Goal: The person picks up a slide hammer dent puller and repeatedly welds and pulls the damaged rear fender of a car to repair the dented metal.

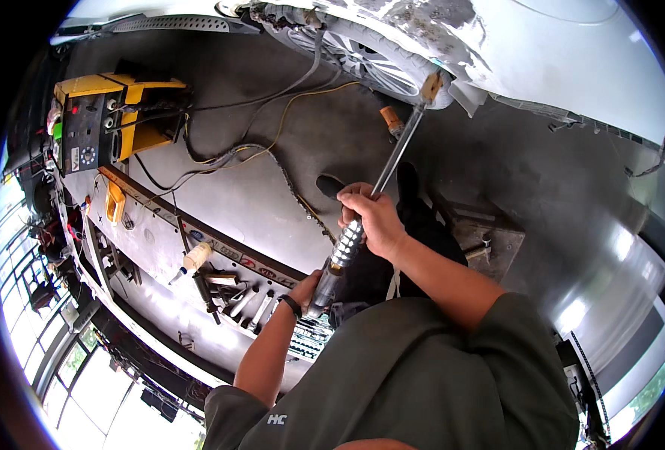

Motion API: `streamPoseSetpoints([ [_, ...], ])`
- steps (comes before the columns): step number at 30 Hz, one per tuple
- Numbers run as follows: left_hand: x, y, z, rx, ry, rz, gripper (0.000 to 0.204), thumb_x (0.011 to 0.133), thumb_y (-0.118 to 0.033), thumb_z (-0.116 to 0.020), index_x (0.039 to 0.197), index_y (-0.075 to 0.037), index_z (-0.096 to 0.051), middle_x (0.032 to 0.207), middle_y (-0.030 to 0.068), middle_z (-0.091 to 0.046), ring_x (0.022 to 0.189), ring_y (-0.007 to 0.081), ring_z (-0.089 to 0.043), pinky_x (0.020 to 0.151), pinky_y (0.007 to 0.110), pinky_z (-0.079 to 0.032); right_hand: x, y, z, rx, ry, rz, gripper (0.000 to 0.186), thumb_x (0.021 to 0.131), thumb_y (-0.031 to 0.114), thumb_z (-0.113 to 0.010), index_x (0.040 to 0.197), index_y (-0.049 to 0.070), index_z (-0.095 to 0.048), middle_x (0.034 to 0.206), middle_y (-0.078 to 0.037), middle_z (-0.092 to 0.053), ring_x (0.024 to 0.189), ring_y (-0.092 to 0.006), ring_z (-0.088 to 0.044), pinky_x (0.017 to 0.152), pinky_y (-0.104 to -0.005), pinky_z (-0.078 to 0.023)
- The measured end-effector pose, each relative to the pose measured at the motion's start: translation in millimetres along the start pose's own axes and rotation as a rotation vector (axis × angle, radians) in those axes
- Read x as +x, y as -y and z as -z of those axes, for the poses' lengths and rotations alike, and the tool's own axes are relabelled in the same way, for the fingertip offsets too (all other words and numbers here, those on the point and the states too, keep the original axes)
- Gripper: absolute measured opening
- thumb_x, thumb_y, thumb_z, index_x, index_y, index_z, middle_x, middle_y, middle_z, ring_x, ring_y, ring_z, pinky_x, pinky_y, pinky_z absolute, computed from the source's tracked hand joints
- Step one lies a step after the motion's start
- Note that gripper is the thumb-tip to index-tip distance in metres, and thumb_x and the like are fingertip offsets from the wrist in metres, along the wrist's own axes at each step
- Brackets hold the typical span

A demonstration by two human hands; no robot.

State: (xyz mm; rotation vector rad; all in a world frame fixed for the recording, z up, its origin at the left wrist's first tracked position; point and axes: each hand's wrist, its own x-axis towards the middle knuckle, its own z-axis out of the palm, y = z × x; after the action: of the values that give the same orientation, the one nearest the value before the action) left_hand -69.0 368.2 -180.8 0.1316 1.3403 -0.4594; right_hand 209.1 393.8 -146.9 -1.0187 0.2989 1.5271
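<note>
A long metal puller tool (pixel 401 145) with a chrome rod and a ribbed lower section runs diagonally up to the car's white, scuffed fender (pixel 464 45), where a brownish tip piece (pixel 431 88) meets the bodywork above the wheel (pixel 362 60). My right hand (pixel 371 219) is closed around the tool at the top of the ribbed section. My left hand (pixel 305 289), with a black band on the wrist, is closed at the tool's lower end, partly hidden behind it.
A yellow-and-black machine (pixel 92 120) with trailing cables stands at the upper left. A long bench (pixel 148 230) holds hand tools, a bottle (pixel 196 256) and a socket set (pixel 310 336). A metal stand (pixel 490 240) is right of my legs. An orange-handled tool (pixel 392 120) lies near the wheel.
</note>
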Motion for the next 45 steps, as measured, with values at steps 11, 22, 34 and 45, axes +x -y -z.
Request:
streamPoseSetpoints([
  [11, 5.2, -8.9, -20.8, 0.008, -0.019, -0.058, 0.037, 0.107, -0.045, -0.038, 0.119, -0.016, -0.058, 0.086, 0.0036, -0.068, 0.065, 0.0185, -0.068, 0.054, 0.033, -0.058, -0.6, 27.9, 2.5, -0.053, 0.053, 0.020, 0.008, 0.089, 0.010, -0.067, 0.092, 0.002, -0.064, 0.069, -0.004, -0.058, 0.062, -0.0128, -0.056, 0.063, -0.0309, -0.050],
  [22, 13.3, -18.3, -10.2, 0.039, 0.185, 0.088, 0.053, 0.103, -0.057, -0.039, 0.114, -0.011, -0.062, 0.081, 0.0114, -0.072, 0.061, 0.0253, -0.071, 0.057, 0.041, -0.062, -2.6, 38.9, 2.0, -0.056, 0.051, 0.007, 0.008, 0.090, 0.011, -0.067, 0.091, 0.004, -0.065, 0.069, -0.003, -0.059, 0.062, -0.0123, -0.056, 0.064, -0.0313, -0.051],
  [34, 29.5, -8.9, 10.2, 0.059, 0.122, 0.055, 0.065, 0.097, -0.072, -0.038, 0.109, -0.014, -0.066, 0.076, 0.0082, -0.071, 0.058, 0.0262, -0.069, 0.052, 0.040, -0.059, 46.1, 150.2, 4.9, -0.030, 0.053, 0.265, 0.022, 0.092, 0.025, -0.069, 0.096, 0.005, -0.060, 0.068, -0.005, -0.056, 0.058, -0.0185, -0.059, 0.051, -0.0313, -0.047],
  [45, 37.0, -0.4, 16.6, 0.049, 0.179, 0.035, 0.067, 0.101, -0.067, -0.030, 0.113, -0.010, -0.063, 0.086, 0.0112, -0.073, 0.066, 0.0268, -0.073, 0.057, 0.040, -0.062, -3.0, 37.6, 2.1, 0.042, 0.072, 0.046, 0.009, 0.088, 0.008, -0.068, 0.087, 0.002, -0.061, 0.077, -0.008, -0.059, 0.061, -0.0144, -0.057, 0.061, -0.0351, -0.050],
])
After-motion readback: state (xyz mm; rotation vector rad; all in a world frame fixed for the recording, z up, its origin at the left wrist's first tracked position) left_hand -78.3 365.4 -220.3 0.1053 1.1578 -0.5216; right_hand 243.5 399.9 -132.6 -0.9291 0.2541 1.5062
